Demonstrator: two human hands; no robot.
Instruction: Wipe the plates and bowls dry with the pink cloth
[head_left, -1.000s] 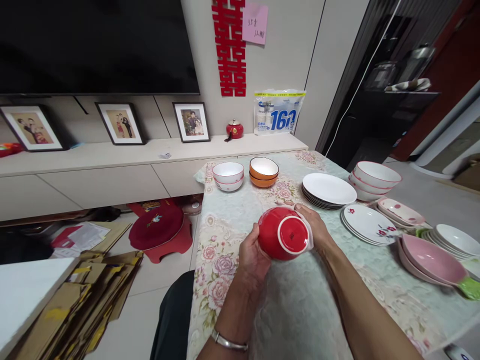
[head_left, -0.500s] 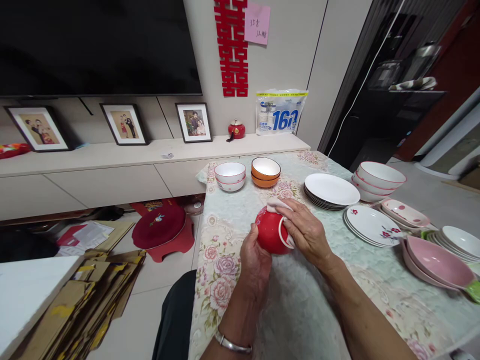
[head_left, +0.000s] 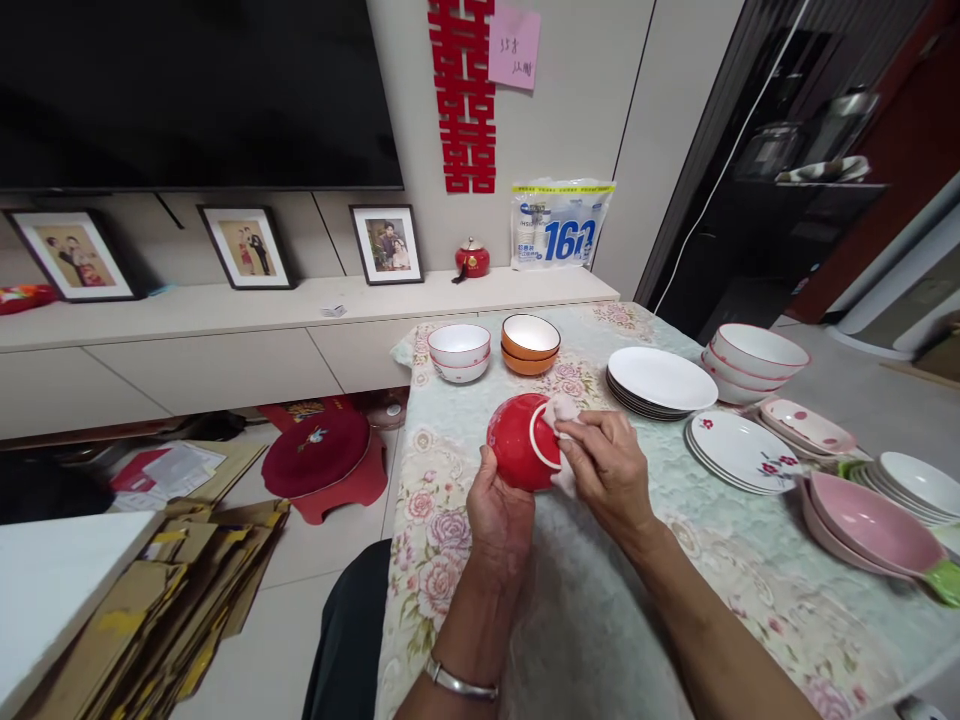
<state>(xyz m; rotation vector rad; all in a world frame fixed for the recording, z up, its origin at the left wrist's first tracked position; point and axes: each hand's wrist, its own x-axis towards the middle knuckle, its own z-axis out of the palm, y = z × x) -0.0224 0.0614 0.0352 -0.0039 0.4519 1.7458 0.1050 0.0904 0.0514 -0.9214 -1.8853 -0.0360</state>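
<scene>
A red bowl [head_left: 514, 445] is tipped on its side above the table, its white-edged foot ring facing right. My left hand [head_left: 499, 510] grips it from below and the left, thumb along its side; the other fingers are mostly hidden beneath it. My right hand [head_left: 611, 465] pinches a pale pinkish-white cloth [head_left: 562, 410] and presses it against the foot ring and base. Beyond the hands stand two stacked white bowls [head_left: 459, 345] with red rims and two stacked orange bowls [head_left: 530, 345].
Along the right of the floral tablecloth [head_left: 442, 500] stand white plates [head_left: 660, 378], flowered plates [head_left: 742, 450], large white bowls [head_left: 761, 350], pink dishes [head_left: 874, 525] and small white bowls [head_left: 926, 480]. A red stool [head_left: 322, 455] and flattened cardboard [head_left: 142, 600] lie left of the table.
The red bowl has shifted left and turned, showing more of its base. My right hand and the cloth have moved from the bowl's upper side onto the foot ring.
</scene>
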